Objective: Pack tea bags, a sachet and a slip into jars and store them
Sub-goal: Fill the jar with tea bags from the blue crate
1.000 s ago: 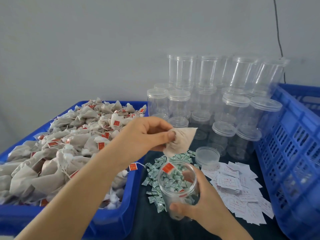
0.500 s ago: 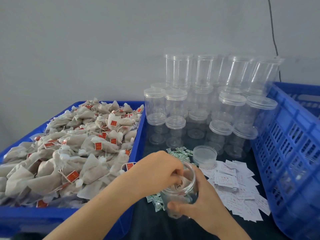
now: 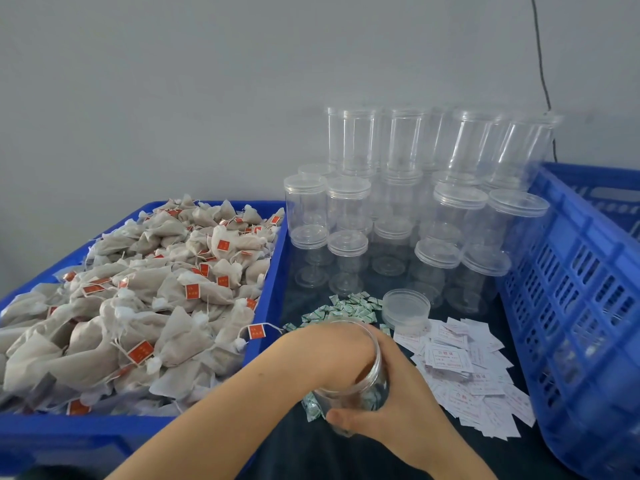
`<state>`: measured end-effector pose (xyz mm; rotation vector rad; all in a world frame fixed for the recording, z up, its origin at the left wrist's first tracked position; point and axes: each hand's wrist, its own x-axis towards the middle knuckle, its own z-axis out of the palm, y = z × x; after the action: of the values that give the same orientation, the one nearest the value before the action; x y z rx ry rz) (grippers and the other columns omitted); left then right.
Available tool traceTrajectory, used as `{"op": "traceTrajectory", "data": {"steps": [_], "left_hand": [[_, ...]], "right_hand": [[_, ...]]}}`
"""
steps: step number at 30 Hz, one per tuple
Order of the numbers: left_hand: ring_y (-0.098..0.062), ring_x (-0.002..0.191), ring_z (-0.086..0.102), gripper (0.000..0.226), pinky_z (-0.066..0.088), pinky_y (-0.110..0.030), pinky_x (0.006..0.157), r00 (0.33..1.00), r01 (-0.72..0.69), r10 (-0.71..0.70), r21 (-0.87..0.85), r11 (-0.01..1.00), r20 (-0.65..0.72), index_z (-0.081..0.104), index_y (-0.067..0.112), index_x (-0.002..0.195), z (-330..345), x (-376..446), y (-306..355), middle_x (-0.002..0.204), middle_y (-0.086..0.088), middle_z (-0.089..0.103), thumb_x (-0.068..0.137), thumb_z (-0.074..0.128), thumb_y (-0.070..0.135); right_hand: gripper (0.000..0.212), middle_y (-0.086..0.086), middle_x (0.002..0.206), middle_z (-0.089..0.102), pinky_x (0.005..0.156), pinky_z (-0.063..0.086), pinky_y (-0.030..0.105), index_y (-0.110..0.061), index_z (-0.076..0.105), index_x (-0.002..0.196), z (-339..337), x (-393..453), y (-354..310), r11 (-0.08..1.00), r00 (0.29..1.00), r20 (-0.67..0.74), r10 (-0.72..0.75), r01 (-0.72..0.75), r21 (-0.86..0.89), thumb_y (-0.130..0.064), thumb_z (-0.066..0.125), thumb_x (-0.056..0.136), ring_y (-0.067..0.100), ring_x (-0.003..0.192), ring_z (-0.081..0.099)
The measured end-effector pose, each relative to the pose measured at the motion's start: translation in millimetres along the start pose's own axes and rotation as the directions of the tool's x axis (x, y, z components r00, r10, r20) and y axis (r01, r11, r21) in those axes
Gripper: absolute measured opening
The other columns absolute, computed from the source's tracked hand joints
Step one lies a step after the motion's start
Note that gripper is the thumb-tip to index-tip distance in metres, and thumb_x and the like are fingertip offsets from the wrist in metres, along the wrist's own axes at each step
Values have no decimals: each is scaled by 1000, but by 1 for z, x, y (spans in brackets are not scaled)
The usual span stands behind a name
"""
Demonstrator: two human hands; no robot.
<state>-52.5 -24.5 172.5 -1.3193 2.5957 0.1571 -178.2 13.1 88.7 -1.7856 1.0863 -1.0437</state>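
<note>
My right hand (image 3: pixel 408 410) grips a clear open jar (image 3: pixel 374 389) from the right, thumb across its front, low on the dark table. My left hand (image 3: pixel 325 355) reaches into the jar's mouth from the left; its fingers are down inside, blurred behind the clear wall, so what they hold is unclear. A blue crate (image 3: pixel 273 258) on the left holds a heap of beige tea bags (image 3: pixel 156 306) with red tags. Small green-and-white sachets (image 3: pixel 346 306) lie just behind the jar. White printed slips (image 3: pixel 464 368) are spread to its right.
A loose clear lid (image 3: pixel 405 306) lies between the sachets and the slips. Stacked empty lidded jars (image 3: pixel 415 209) fill the back of the table against the grey wall. A tall blue slotted crate (image 3: pixel 571 306) walls off the right side.
My left hand carried a tea bag from above the jar down into its mouth and has gone deeper inside. My right hand has kept hold of the jar.
</note>
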Motion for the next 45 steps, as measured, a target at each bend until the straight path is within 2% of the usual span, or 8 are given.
{"op": "traceTrajectory", "data": {"steps": [8,13,20,24,28,32,38,45], "left_hand": [[-13,72,45,26,32,-21,62,974,-128,142,-87,988,175,66,5,108,-9,-2,-4,77,2,52,97,45,16],[-4,83,61,27,51,-25,77,977,-130,89,-211,969,-192,69,21,100,-27,-22,-28,91,11,67,94,51,40],[-5,81,61,19,51,-28,76,793,92,-220,-246,965,-568,67,25,90,-35,-48,-95,85,13,66,90,54,39],[-12,96,59,22,47,-26,79,771,365,-374,-123,923,-515,61,26,115,-20,-53,-126,107,8,64,94,54,27],[-12,108,54,40,45,-26,82,791,508,-472,-12,861,-389,49,28,130,-3,-58,-145,125,8,55,90,58,32],[-15,108,52,40,46,-28,82,783,604,-545,163,780,-299,51,27,126,16,-59,-164,120,6,53,87,59,36],[-15,96,59,36,51,-27,75,691,696,-628,94,712,-359,57,27,117,25,-59,-181,105,4,60,86,57,8],[-15,107,52,25,43,-25,68,686,702,-611,140,698,-396,57,31,110,29,-61,-183,109,9,59,90,56,17]], "right_hand": [[95,-37,128,54,86,39,-3,-72,37,122,-1,-3,5,1000,1000,10,-7,7,12,-40,92,53,-14,118,51],[90,-37,125,55,86,41,-1,-72,39,119,-2,-3,7,1000,1000,16,0,-1,20,-39,95,57,-14,117,52],[98,-41,125,50,89,44,3,-53,40,131,-2,-8,14,994,997,30,65,-67,84,-33,97,55,-15,121,48],[96,-41,124,50,88,44,3,-66,40,123,-3,-8,13,995,997,19,72,-73,73,-35,96,52,-15,119,50],[101,-42,125,50,87,43,2,-54,38,131,-2,-8,14,991,996,24,88,-90,96,-39,97,50,-15,120,49],[108,-40,125,50,88,44,3,-50,36,138,-2,-8,16,991,995,28,100,-102,88,-42,95,48,-13,120,50],[107,-41,124,50,84,43,0,-54,36,136,-3,-8,18,990,993,32,115,-117,84,-40,95,47,-15,118,50],[99,-36,123,54,79,51,8,-72,41,118,-1,-9,20,990,993,30,113,-116,84,-34,97,46,-11,115,55]]}}
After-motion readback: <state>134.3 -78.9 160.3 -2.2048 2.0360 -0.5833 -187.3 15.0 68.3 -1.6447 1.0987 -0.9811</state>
